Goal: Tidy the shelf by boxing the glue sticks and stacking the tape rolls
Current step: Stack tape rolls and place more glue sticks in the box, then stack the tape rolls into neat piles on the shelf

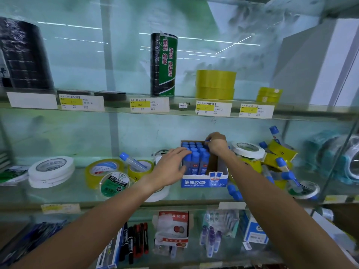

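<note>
Reaching up from the lower edge of the view, two bare forearms cross over the bottom shelf, where red and black markers (pixel 136 239) lie beside a packet of red ink pads (pixel 172 230) and small purple-capped bottles (pixel 210 237).

On the middle glass shelf (pixel 77 197) stands the blue-and-white glue box (pixel 204 180), its front printed "WATER GLUE". Blue-capped glue sticks (pixel 194 152) stand upright in rows inside it, filling the back and left; the front right corner shows bare cardboard. The left hand (pixel 171 167) lies against the box's left side, fingers extended and relaxed over the nearest caps, thumb against the box wall, clasping nothing. The right hand (pixel 216 144) is bent down at the wrist over the box's far right corner, fingertips pinching a blue cap (pixel 207 140) there.

Left of the box a loose glue stick (pixel 132 162) rests tilted across yellow tape rolls (pixel 103 169), with a green-labelled roll (pixel 116 184) in front and a stack of white tape rolls (pixel 51 170) further left. Right of the box, more loose glue sticks (pixel 285 167) lie jumbled among yellow packets and a white roll (pixel 248 149).

On the top shelf stand a tall black-and-green tape column (pixel 164 64), stacked yellow tape (pixel 215 84) and price labels (pixel 149 104).
</note>
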The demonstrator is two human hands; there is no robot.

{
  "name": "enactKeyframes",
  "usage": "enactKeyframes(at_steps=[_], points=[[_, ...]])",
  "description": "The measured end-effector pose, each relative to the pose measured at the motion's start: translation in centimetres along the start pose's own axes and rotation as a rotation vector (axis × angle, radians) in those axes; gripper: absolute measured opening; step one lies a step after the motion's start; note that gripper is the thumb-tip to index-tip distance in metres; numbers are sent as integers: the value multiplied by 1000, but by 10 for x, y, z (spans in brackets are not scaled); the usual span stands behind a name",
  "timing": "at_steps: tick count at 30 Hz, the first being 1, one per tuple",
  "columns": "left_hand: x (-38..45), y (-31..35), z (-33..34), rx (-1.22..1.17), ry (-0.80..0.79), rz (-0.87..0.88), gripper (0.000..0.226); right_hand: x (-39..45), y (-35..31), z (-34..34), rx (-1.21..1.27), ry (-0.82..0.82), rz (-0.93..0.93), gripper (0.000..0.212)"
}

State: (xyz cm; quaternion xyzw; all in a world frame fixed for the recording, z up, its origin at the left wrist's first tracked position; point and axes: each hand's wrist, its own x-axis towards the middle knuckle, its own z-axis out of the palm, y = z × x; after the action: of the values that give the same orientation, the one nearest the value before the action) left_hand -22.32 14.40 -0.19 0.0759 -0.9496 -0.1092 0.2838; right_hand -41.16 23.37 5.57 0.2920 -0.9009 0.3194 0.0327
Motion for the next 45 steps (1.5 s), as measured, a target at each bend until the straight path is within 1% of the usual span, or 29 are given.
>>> enactKeyframes(at_steps=[3,8,18,21,23,26,29,32,34,36,38,40,45], points=[[-1,-1,1,-11,6,3,56,3,-3,4,-24,5,-6,21],[-3,-1,2,-30,8,3,56,4,1,7,-101,-16,-71,21],[-5,-10,-1,-91,-37,-13,59,0,5,-1,-50,-2,-96,17],[-9,-17,-9,-123,-15,-46,59,-6,-1,-5,-70,63,-111,17],[-12,-24,-19,-114,-1,-79,56,-11,-7,-6,-95,149,-160,18],[-20,-44,-36,-94,12,-173,47,-24,-24,-2,-83,300,-323,19],[-38,-72,-54,11,41,-354,38,-45,-49,12,-19,354,-499,19],[-62,-95,-70,199,21,-526,31,-70,-73,33,32,330,-596,21],[-78,-103,-77,317,-67,-657,36,-83,-84,49,41,295,-633,22],[-89,-110,-79,380,-135,-735,43,-95,-92,67,38,230,-658,22],[-96,-114,-79,379,-128,-725,38,-105,-99,84,29,154,-658,22],[-99,-117,-79,325,-91,-709,29,-114,-102,97,33,87,-636,21],[-110,-127,-86,110,58,-731,33,-127,-109,123,47,-53,-587,21]])
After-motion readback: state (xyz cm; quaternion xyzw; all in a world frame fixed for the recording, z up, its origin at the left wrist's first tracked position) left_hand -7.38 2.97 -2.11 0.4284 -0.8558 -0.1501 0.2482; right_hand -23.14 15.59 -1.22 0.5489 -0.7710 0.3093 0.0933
